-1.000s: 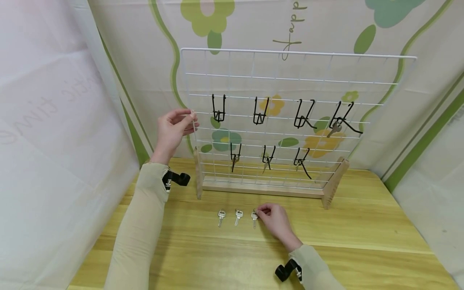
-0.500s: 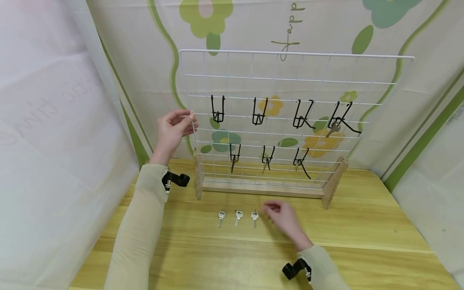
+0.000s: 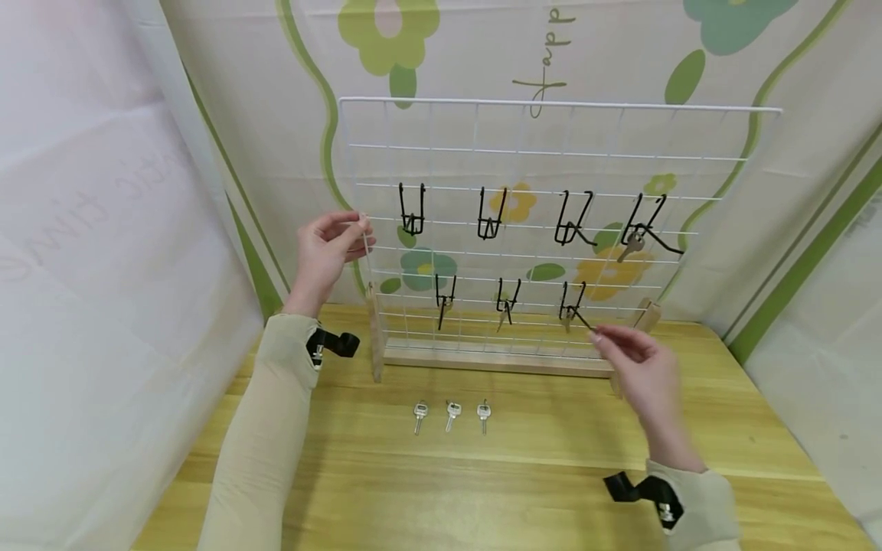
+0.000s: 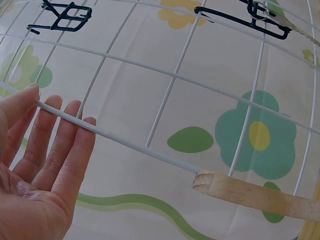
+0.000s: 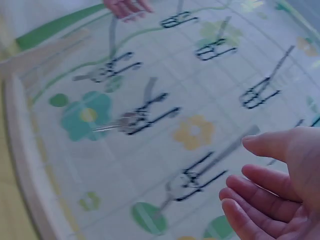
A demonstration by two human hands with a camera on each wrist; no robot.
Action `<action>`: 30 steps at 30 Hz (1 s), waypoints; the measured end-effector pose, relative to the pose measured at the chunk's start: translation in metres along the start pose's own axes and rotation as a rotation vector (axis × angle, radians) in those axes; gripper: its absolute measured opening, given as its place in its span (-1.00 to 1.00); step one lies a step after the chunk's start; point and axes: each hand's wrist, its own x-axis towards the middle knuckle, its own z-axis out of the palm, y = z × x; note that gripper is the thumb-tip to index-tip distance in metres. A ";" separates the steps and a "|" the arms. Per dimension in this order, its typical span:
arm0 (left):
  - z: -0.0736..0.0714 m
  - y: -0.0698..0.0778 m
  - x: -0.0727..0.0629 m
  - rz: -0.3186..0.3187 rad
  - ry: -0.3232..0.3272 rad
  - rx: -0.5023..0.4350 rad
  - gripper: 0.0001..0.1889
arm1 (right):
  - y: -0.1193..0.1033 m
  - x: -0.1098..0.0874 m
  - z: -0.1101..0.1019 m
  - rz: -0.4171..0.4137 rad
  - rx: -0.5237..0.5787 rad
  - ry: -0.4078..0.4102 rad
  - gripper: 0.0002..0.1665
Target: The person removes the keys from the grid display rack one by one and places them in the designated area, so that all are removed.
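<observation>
My left hand [image 3: 324, 256] pinches the left edge of a white wire grid rack [image 3: 561, 102]; in the left wrist view its thumb [image 4: 22, 102] and fingertips lie on opposite sides of the edge wire. My right hand [image 3: 644, 375] is at the long prong of the lower right black hook [image 3: 570, 306], from which a key hangs. In the blurred right wrist view, thumb and fingers stand apart beside the prong's tip; contact cannot be told. Three silver keys, a left one [image 3: 420, 418], a middle one [image 3: 452, 415] and a right one [image 3: 485, 418], lie on the table.
Several black hooks hang on the grid in two rows. The upper right hook [image 3: 637, 226] carries a key, as do the lower left hook [image 3: 444, 295] and lower middle hook [image 3: 507, 298]. A wooden base [image 3: 496, 361] supports the rack on the wooden table [image 3: 441, 490].
My right hand has left the rightmost key on the table and moved right and up to the lower right hook's prong. My left hand keeps its hold on the rack.
</observation>
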 end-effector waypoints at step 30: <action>-0.001 0.001 0.000 -0.026 0.002 0.019 -0.71 | -0.079 0.097 -0.031 -0.128 0.385 0.150 -0.60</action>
